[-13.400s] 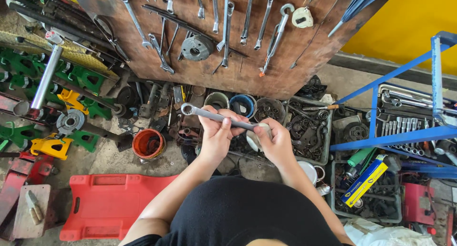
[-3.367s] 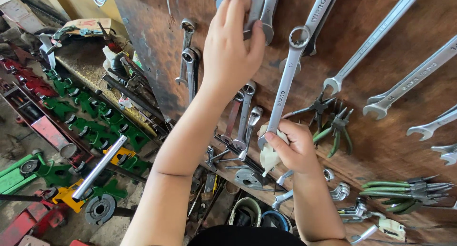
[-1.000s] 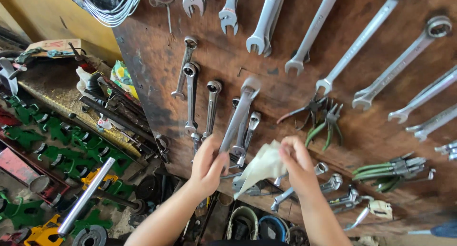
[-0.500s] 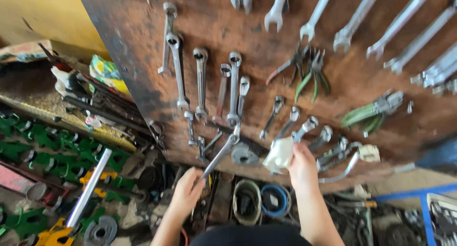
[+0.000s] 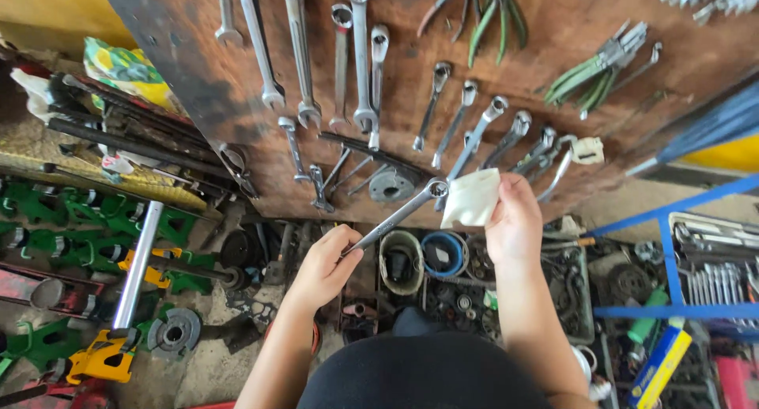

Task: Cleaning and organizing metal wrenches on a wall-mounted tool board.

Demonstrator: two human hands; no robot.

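The left hand (image 5: 326, 264) is gripping one end of a long wrench (image 5: 398, 216), which is slanting up to the right in front of the wooden tool board (image 5: 553, 77). Its ring end is touching a pale cloth (image 5: 471, 197) — pinched by the right hand (image 5: 515, 219) just beside it.

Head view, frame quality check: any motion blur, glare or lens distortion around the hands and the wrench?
Head view: sharp and evenly lit, no motion blur on the left hand, right hand, wrench or white cloth; mild glare on the silver tube; wide-angle bending at the edges tilts the tool board.
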